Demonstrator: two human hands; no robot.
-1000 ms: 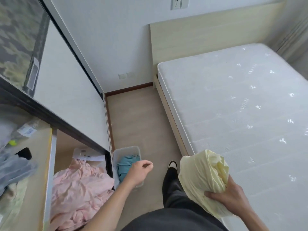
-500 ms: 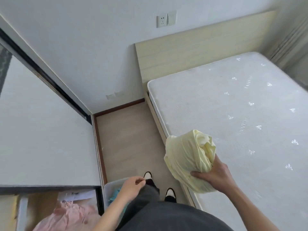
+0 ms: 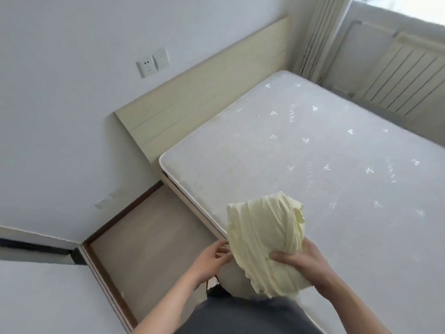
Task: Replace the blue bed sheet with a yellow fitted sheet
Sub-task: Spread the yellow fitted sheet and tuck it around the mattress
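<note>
My right hand gripped the bundled pale yellow sheet above the bare mattress; my left hand's fingers, loosely spread, touched its edge.

- The bed carries a bare white mattress, its top patterned with small shiny motifs.
- Pale wood headboard stands at its 11 o'clock end.
- Beige floor lies at 9 o'clock.

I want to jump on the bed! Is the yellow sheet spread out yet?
Not yet. The yellow fitted sheet is still a bunched-up bundle held in the right hand, and the mattress is bare.
</note>
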